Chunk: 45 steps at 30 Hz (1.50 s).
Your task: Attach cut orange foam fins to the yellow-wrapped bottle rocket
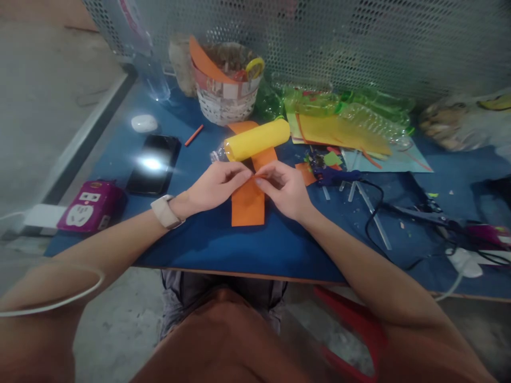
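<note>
Nearest, the bare front of the blue bench [239, 252] lies at 6 o'clock from the meeting fingertips. The orange paper [248, 210] lies flat there, reaching from under the fingertips towards 6 o'clock. The left grip [217, 186], coming in from 8 o'clock, is pinched at its narrow upper part. The right grip [286, 192], from 4 o'clock, is closed thumb to finger on a small raised orange edge, almost touching the left one; whether that edge is one piece with the flat part, I cannot tell.

Around 9 o'clock sit the purple socket block [90, 208] and, closer in, the black phone [149, 178]. Clear sticks [374, 215] lie between 3 and 4 o'clock, a dark blue tool [339, 175] at 3.

Just beyond the grips, at 12 o'clock, is the yellow-wrapped bottle [259, 140], tilted across orange strips [264, 156]. Farther off, coloured sheets [341, 133] lie at 2 o'clock; the woven basket [227, 103] stands between 11 and 12.
</note>
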{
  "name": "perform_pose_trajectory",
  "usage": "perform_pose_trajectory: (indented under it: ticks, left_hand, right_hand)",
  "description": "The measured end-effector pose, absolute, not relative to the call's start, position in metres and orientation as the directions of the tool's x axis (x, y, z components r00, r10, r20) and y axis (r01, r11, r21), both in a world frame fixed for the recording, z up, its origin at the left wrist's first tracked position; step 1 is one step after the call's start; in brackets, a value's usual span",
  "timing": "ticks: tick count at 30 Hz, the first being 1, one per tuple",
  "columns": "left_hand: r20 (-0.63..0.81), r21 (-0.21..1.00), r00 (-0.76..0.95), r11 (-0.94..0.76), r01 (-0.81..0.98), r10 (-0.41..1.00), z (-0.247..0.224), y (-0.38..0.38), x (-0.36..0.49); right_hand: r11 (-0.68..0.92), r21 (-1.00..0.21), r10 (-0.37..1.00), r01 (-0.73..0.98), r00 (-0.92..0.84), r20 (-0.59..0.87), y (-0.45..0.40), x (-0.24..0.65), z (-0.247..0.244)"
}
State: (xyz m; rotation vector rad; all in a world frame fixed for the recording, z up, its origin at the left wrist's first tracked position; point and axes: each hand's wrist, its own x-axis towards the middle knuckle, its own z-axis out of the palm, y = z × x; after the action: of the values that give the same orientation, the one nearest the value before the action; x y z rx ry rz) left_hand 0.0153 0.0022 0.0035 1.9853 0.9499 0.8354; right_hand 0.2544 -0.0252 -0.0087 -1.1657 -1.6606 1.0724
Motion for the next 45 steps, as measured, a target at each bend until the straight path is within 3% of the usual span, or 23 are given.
perform_pose_trajectory:
  ticks: [13, 16, 21, 38, 42, 45]
  left_hand:
    - [0.293, 0.765, 0.547, -0.535, 0.358, 0.784, -0.004, 0.006, 0.013]
    - [0.325, 0.751, 0.543, -0.560, 0.349, 0.774, -0.002, 0.004, 0.012]
    - [0.382, 0.700, 0.517, -0.605, 0.379, 0.766, -0.004, 0.009, 0.010]
    - [0.425, 0.641, 0.535, -0.660, 0.391, 0.730, -0.011, 0.018, 0.007]
    - [0.385, 0.634, 0.570, -0.656, 0.408, 0.726, -0.009, 0.015, 0.008]
    - [0.433, 0.582, 0.552, -0.688, 0.433, 0.713, -0.009, 0.013, 0.008]
  right_hand:
    - [0.320, -0.922, 0.947, 0.220, -0.080, 0.310, -0.022, 0.256, -0.007]
    - [0.380, -0.912, 0.923, 0.154, -0.121, 0.364, -0.016, 0.255, -0.015]
    - [0.393, -0.897, 0.909, 0.203, -0.235, 0.345, -0.006, 0.256, -0.028]
    - [0.540, -0.810, 0.837, 0.229, -0.251, 0.487, -0.002, 0.261, -0.031]
    - [0.574, -0.798, 0.811, 0.183, -0.266, 0.522, -0.004, 0.258, -0.029]
    - [0.582, -0.800, 0.803, 0.144, -0.260, 0.537, -0.006, 0.256, -0.027]
